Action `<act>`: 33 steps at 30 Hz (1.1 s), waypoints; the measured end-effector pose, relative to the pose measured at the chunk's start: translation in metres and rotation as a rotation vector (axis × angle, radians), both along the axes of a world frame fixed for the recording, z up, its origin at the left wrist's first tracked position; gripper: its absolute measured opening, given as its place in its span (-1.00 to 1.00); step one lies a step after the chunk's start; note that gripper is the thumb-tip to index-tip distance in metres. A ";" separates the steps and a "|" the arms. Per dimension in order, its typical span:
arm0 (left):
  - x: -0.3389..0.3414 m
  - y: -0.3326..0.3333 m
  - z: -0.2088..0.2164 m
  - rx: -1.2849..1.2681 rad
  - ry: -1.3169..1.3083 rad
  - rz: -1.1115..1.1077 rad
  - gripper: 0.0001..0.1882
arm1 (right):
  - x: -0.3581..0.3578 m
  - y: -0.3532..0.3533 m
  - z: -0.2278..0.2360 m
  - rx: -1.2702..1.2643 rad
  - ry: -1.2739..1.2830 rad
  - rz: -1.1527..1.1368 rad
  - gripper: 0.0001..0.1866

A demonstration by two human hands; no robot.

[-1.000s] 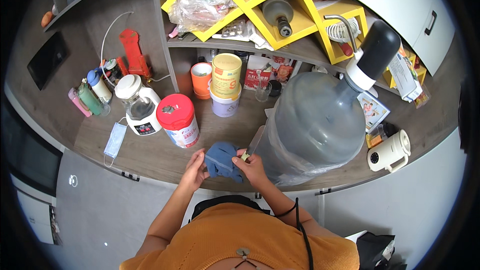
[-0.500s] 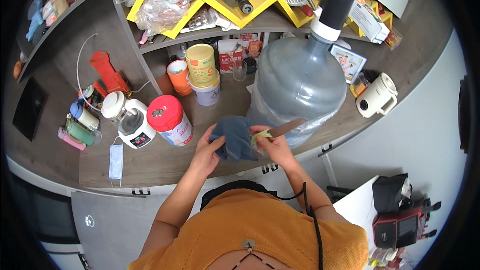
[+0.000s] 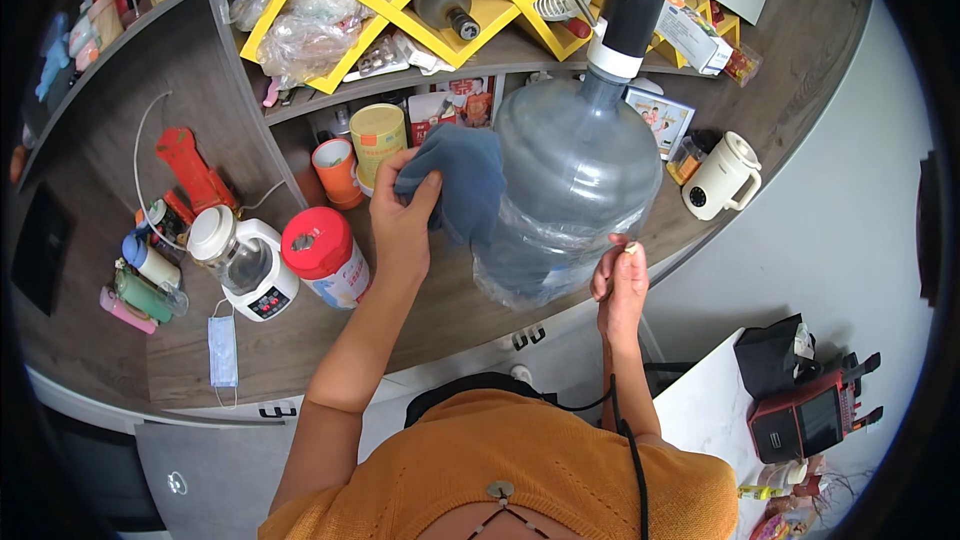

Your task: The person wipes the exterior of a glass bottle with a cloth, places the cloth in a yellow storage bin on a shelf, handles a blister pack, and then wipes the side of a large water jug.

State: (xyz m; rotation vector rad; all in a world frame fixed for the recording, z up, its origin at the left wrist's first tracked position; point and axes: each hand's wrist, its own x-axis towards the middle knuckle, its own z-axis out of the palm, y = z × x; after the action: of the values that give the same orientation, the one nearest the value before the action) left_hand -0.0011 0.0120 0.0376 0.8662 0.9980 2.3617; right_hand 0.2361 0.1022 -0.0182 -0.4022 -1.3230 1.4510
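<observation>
My left hand [image 3: 405, 215] pinches a dark blue cloth [image 3: 460, 180], raised over the counter. It hangs in front of the yellow-lidded can [image 3: 377, 137] and beside the large water bottle [image 3: 580, 160]. Low at the bottle's right side, my right hand [image 3: 622, 290] is closed with the thumb up. A small pale end of the knife handle [image 3: 630, 248] shows at the thumb; the blade is out of sight. Loose clear plastic wraps the bottle's lower part, and a black and white pump [image 3: 628, 25] with a metal spout tops it.
A red-lidded can [image 3: 318, 242], a white glass-jug kettle [image 3: 238, 255] and an orange cup [image 3: 338, 170] stand left on the counter. A face mask [image 3: 222, 350] hangs at its edge. To the right are a cream kettle [image 3: 722, 176] and a framed photo [image 3: 662, 120].
My left hand has lifted the blue cloth up and away from my right hand. The right hand has moved rightward and turned, so the knife blade no longer shows. My view has shifted slightly.
</observation>
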 end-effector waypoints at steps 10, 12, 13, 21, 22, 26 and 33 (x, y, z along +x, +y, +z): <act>-0.001 0.096 0.060 -0.097 0.815 0.483 -0.62 | 0.017 0.052 0.010 -0.053 0.069 0.006 -0.76; 0.010 0.112 0.067 -0.093 0.904 0.402 -0.54 | 0.025 0.066 0.008 -0.056 0.075 0.028 -0.79; 0.015 0.118 0.068 -0.086 0.944 0.361 -0.54 | 0.028 0.074 0.008 -0.059 0.080 0.021 -0.80; 0.028 0.122 0.057 -0.278 1.273 0.397 -0.57 | 0.036 0.114 0.003 -0.137 0.097 -0.017 -0.85; 0.033 0.117 0.060 -0.298 1.305 0.392 -0.57 | 0.036 0.116 0.002 -0.144 0.099 -0.021 -0.87; 0.065 0.086 0.054 -0.198 1.448 0.355 -0.53 | 0.028 0.120 0.006 -0.174 0.143 0.015 -0.89; 0.115 0.111 0.060 -0.119 1.575 0.299 -0.56 | 0.029 0.119 0.004 -0.149 0.163 0.110 -0.88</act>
State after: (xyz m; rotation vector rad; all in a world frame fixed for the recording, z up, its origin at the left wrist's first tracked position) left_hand 0.1138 0.1234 0.0975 2.7457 1.7729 1.3783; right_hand 0.2648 0.2215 -0.0140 -0.3042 -1.1252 1.6446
